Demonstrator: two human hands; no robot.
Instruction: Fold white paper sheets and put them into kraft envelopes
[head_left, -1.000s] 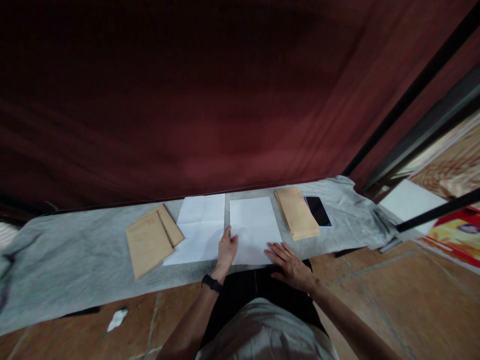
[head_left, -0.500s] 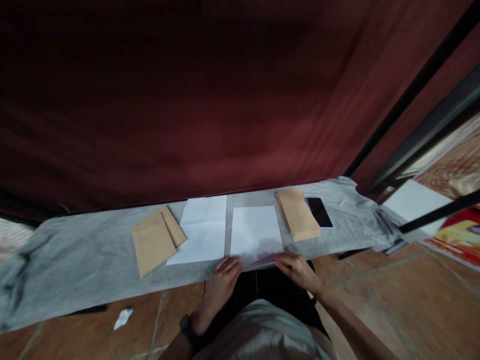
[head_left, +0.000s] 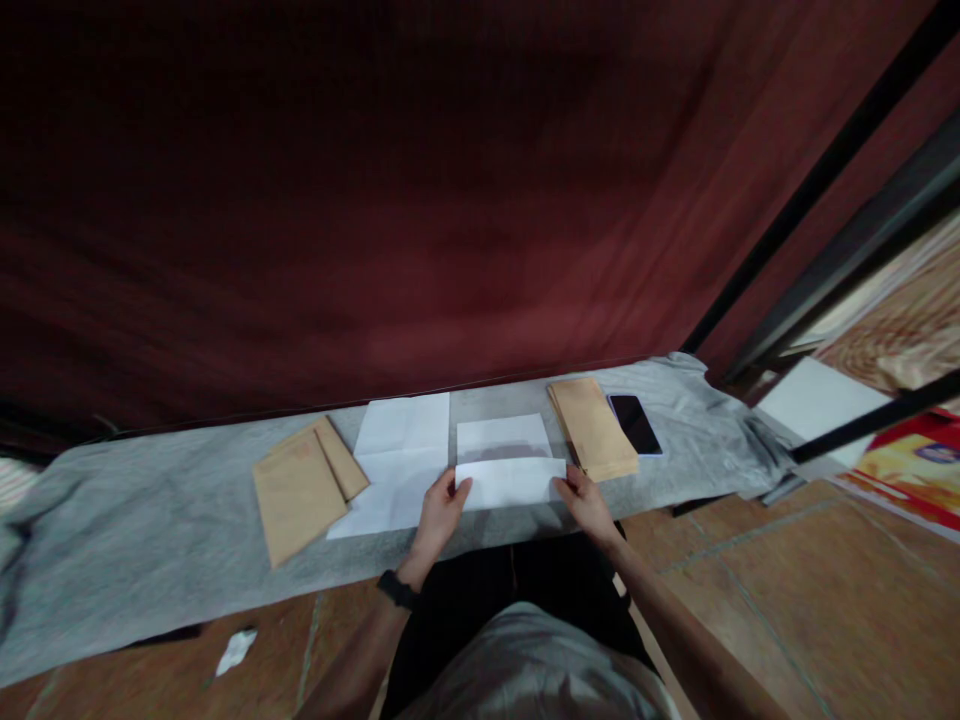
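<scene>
A white paper sheet point(head_left: 510, 484) lies in front of me with its near part lifted and bent over toward the far part. My left hand point(head_left: 444, 505) pinches the sheet's left edge. At its right edge my right hand point(head_left: 585, 498) pinches it too. Left of it, other white paper point(head_left: 401, 455) with crease lines lies flat. Further left are overlapping brown envelopes point(head_left: 300, 495). To the right sits a stack of brown envelopes point(head_left: 596, 430), close beside my right hand.
All this rests on a long bench with a grey cloth point(head_left: 180, 520). A phone point(head_left: 634, 424) lies right of the envelope stack. Behind hangs a dark red curtain point(head_left: 450, 250). A crumpled white scrap point(head_left: 236, 651) is on the tiled floor.
Both hands have moved up and away from the bench's near edge, bringing the near edge of the sheet up and over. The view has shifted slightly.
</scene>
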